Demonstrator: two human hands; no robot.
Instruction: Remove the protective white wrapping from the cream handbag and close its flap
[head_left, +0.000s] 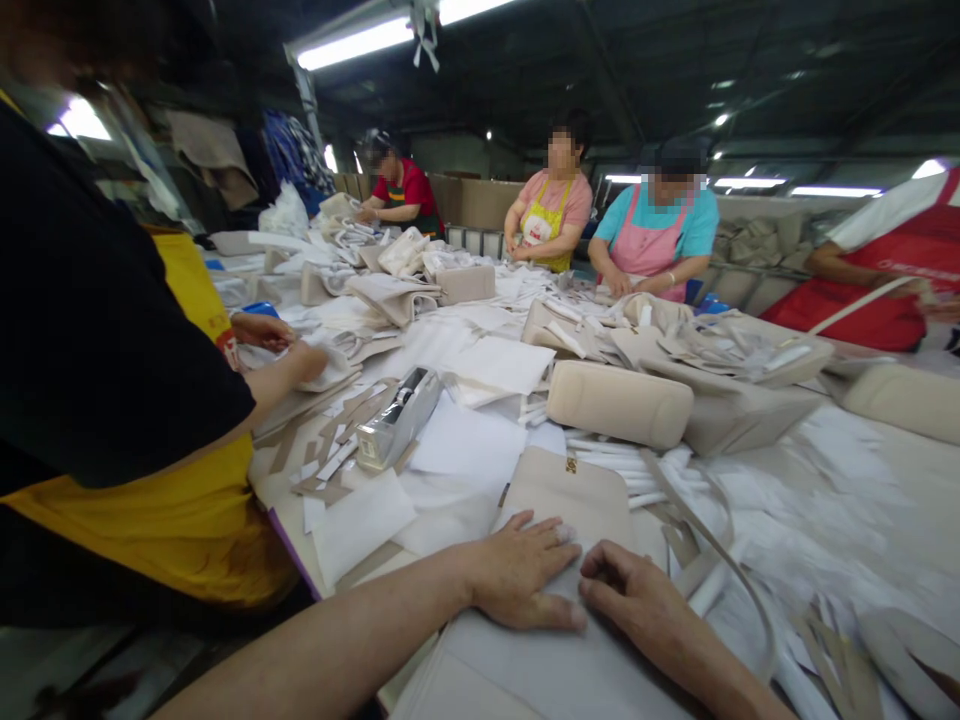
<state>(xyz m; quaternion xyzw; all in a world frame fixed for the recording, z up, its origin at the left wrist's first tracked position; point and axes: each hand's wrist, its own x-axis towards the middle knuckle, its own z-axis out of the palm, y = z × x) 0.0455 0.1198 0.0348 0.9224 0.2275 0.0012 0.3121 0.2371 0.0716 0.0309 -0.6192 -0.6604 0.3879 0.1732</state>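
A beige bag (577, 500) with a small gold-coloured fitting near its top edge lies flat in front of me. My left hand (521, 572) rests on its lower part, palm down with the fingers spread; one fingertip has a whitish covering. Close beside it, my right hand (637, 600) is curled, thumb and fingers drawn together over the bag's right side. Whatever those fingers may pinch is hidden. Under my forearms lie pale flat layers (517, 665), perhaps more bags stacked. A beige strap (739, 565) loops beside my right hand.
A tape dispenser (397, 418) stands left of the bag, among white paper sheets (469, 435) and beige scraps. A stuffed beige bag (619, 403) lies beyond, near white paper rolls (619, 465). A co-worker in a yellow apron (217, 520) stands close at left; several others work across the table.
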